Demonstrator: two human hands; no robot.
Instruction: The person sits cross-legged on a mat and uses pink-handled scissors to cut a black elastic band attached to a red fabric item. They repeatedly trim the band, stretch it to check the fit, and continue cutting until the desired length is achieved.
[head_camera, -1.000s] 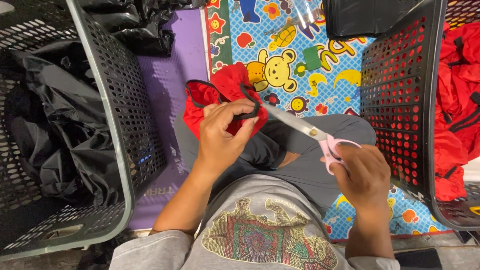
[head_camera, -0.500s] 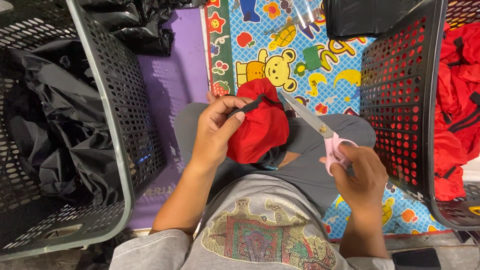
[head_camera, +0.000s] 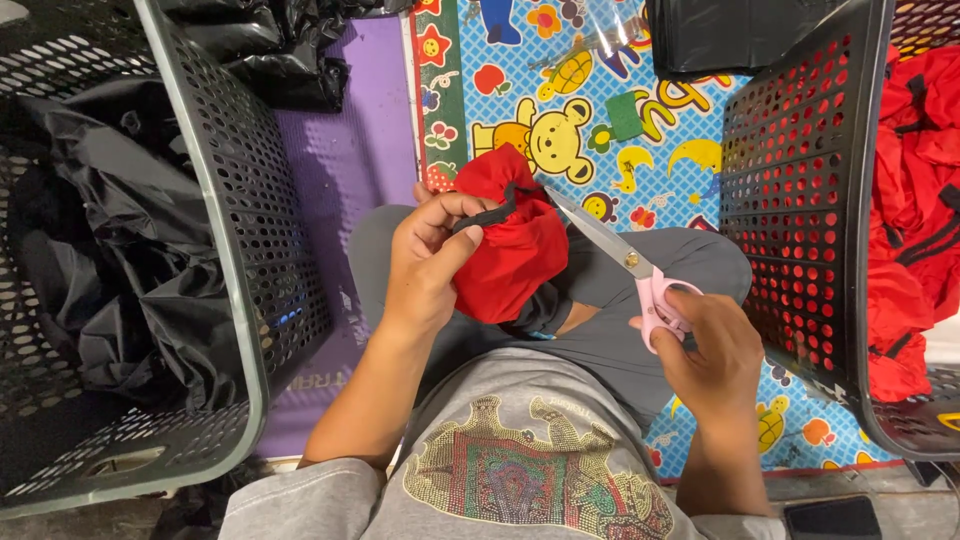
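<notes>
Left hand pinching the black drawstring of a red fabric pouch; right hand gripping pink-handled scissors (blade tips at the cord).

The left hand grips a red pouch; the right hand holds pink-handled scissors.

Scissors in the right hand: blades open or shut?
Shut: the scissors show one closed steel blade line, tip touching the red fabric pouch beside its black drawstring.
</notes>
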